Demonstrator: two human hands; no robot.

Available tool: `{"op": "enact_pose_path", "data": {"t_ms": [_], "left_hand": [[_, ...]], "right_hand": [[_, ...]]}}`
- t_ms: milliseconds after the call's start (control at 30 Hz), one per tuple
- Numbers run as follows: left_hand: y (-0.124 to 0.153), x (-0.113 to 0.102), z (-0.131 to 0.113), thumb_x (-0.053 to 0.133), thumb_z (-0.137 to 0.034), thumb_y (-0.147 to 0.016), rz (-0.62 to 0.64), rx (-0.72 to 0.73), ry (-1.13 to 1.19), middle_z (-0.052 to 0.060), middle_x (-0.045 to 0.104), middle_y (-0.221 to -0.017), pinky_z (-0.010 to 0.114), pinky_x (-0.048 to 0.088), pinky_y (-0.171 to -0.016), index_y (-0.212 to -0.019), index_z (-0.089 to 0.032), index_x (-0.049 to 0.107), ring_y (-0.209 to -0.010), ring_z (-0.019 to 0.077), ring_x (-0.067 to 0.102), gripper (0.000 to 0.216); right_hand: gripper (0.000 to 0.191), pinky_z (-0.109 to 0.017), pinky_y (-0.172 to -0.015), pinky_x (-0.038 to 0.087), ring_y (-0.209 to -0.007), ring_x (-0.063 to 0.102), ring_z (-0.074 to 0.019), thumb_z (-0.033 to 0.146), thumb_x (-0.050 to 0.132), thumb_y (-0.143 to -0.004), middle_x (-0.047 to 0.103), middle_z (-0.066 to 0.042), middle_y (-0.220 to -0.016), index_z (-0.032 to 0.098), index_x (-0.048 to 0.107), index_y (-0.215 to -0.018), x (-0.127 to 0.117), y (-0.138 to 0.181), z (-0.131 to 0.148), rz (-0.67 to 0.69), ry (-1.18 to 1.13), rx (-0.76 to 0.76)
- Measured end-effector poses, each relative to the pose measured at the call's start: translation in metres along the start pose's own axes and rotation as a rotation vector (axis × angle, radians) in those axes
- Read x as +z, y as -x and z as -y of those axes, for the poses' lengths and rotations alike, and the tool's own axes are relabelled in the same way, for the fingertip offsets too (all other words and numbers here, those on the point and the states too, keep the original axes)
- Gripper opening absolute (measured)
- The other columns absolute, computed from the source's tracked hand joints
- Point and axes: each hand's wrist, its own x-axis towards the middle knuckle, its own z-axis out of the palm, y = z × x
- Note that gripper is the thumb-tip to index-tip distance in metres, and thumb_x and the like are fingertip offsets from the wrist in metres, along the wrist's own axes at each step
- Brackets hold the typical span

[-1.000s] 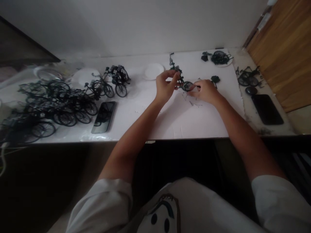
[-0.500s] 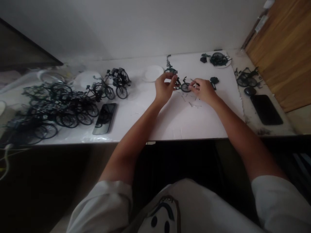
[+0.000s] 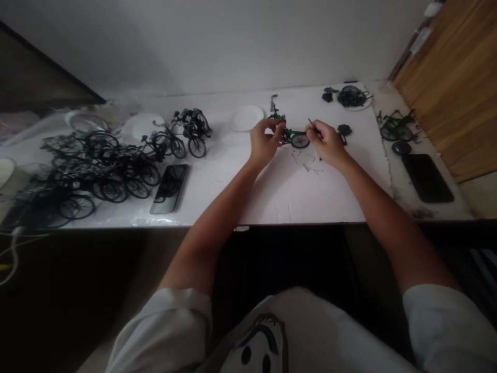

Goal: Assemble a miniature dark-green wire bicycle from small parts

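A small dark green model bicycle (image 3: 300, 140) lies on its side on the white board, one spoked wheel toward me and its handlebar pointing to the back wall. My left hand (image 3: 264, 142) pinches its frame between thumb and fingers. Close to that wheel, my right hand (image 3: 328, 143) is closed around a thin dark stick-like tool (image 3: 311, 124); its lower end is hidden by the fingers. Several small thin pins or screws (image 3: 308, 167) are scattered on the board just below the wheel. Behind my right hand lies a dark green part (image 3: 344, 130).
Many model bicycles (image 3: 112, 171) crowd the left side, beside a phone (image 3: 170, 189). White plates (image 3: 248, 115) stand behind; another at back right carries bicycle parts (image 3: 351, 96). At the right are a bicycle frame (image 3: 398, 127), a black round object (image 3: 401, 148) and a black phone (image 3: 427, 177).
The bicycle has turned slightly in my left hand, and more of its frame shows beside the wheel. My right hand has shifted a little right, its tool now tilted more upright.
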Motion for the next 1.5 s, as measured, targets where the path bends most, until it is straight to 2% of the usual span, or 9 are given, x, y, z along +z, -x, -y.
{"op": "enact_pose_path", "data": {"t_ms": [133,233,467,733,900,1067,1200,1367,1500], "left_hand": [[0.0,0.001,0.002,0.081,-0.054,-0.093,0.028,-0.025,0.006,0.003,0.067,-0.089,0.017,0.056,-0.05,-0.104,-0.019,0.072,-0.066,0.0116,0.072,0.038],[0.001,0.001,0.002,0.082,-0.054,-0.093,0.064,-0.025,0.0,0.003,0.067,-0.087,0.018,0.058,-0.051,-0.103,-0.018,0.072,-0.065,0.012,0.072,0.038],[0.001,0.001,0.001,0.08,-0.06,-0.093,0.127,-0.044,0.034,0.006,0.07,-0.092,0.017,0.058,-0.052,-0.098,-0.018,0.071,-0.069,0.0129,0.075,0.044],[0.002,0.0,0.0,0.085,-0.051,-0.09,0.198,-0.094,0.064,0.007,0.072,-0.096,0.019,0.06,-0.053,-0.096,-0.018,0.073,-0.068,0.012,0.074,0.036],[0.002,0.0,-0.002,0.085,-0.051,-0.09,0.206,-0.113,0.074,0.007,0.071,-0.097,0.021,0.061,-0.054,-0.096,-0.017,0.072,-0.069,0.0133,0.075,0.037],[0.0,-0.001,-0.001,0.087,-0.059,-0.087,0.202,-0.117,0.095,0.008,0.072,-0.097,0.02,0.06,-0.055,-0.094,-0.018,0.072,-0.071,0.0133,0.074,0.044],[0.0,-0.002,0.002,0.086,-0.063,-0.087,0.217,-0.099,0.093,0.008,0.071,-0.098,0.022,0.061,-0.056,-0.095,-0.018,0.072,-0.071,0.0138,0.074,0.048],[-0.001,-0.002,0.007,0.082,-0.066,-0.09,0.229,-0.097,0.086,0.009,0.07,-0.104,0.026,0.063,-0.062,-0.101,-0.017,0.071,-0.074,0.0158,0.077,0.051],[-0.003,-0.002,0.011,0.081,-0.067,-0.09,0.242,-0.095,0.102,0.009,0.07,-0.105,0.029,0.064,-0.065,-0.104,-0.018,0.072,-0.077,0.0164,0.077,0.052]], "right_hand": [[0.056,-0.032,-0.065,0.037,-0.069,0.042,-0.0165,0.079,0.051,-0.098,0.048,0.0,-0.077,0.024,0.058,-0.093,0.001,0.001,-0.002,0.01,0.021,-0.015],[0.054,-0.032,-0.064,0.035,-0.068,0.041,-0.0166,0.079,0.051,-0.098,0.044,0.002,-0.073,0.025,0.057,-0.093,-0.001,0.003,0.001,0.029,0.071,0.014],[0.035,-0.032,-0.069,0.038,-0.071,0.046,-0.0171,0.057,0.058,-0.102,0.053,0.001,-0.075,0.024,0.058,-0.092,-0.002,0.004,0.006,0.043,0.109,-0.007],[0.016,-0.035,-0.083,0.043,-0.087,0.058,-0.0214,0.035,0.06,-0.102,0.068,-0.007,-0.096,0.023,0.063,-0.091,-0.007,0.001,-0.003,0.033,0.195,-0.128],[0.017,-0.034,-0.076,0.043,-0.078,0.056,-0.0188,0.037,0.064,-0.102,0.066,-0.004,-0.086,0.022,0.066,-0.095,-0.006,0.001,-0.003,0.008,0.186,-0.063],[0.027,-0.035,-0.081,0.053,-0.083,0.062,-0.0181,0.049,0.071,-0.099,0.072,-0.006,-0.097,0.021,0.07,-0.099,-0.004,0.003,-0.006,-0.005,0.114,-0.051],[0.032,-0.039,-0.086,0.06,-0.087,0.069,-0.0208,0.052,0.081,-0.091,0.073,-0.006,-0.095,0.021,0.073,-0.097,-0.004,0.004,-0.007,0.001,0.113,-0.021],[0.037,-0.043,-0.091,0.065,-0.09,0.071,-0.0227,0.058,0.077,-0.092,0.075,-0.006,-0.096,0.022,0.073,-0.096,-0.002,0.006,-0.005,-0.038,0.09,-0.06],[0.036,-0.041,-0.086,0.064,-0.084,0.068,-0.0206,0.057,0.077,-0.091,0.074,-0.006,-0.091,0.021,0.071,-0.09,0.002,0.006,0.0,-0.07,0.047,-0.058]]}}
